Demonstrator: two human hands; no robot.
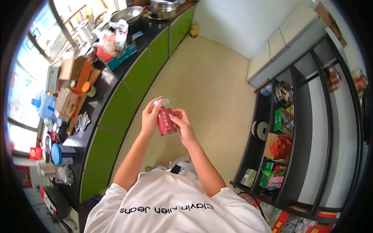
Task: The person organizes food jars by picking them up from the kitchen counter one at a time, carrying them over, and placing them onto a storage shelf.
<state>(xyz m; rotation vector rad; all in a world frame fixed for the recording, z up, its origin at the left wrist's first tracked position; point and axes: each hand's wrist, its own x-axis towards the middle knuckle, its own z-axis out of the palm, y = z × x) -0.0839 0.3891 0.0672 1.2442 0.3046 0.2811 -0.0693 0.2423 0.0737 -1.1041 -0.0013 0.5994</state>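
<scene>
A clear plastic jar point(166, 122) with a red label and a pale lid is held up in front of my chest, tilted slightly. My left hand point(150, 116) is wrapped round its left side, with fingertips up by the lid. On the other side, my right hand point(182, 125) grips the jar lower down, its thumb lying on the label. Small dark red pieces show through the clear wall near the bottom. Both hands touch the jar over the tiled floor.
On the left runs a dark counter point(104, 87) with green cabinets, holding boxes, a blue-lidded tub point(64, 154), a teal box point(122, 57) and metal pans. A black shelf unit point(297, 128) with goods stands at right. An oil bottle point(194, 29) is on the floor.
</scene>
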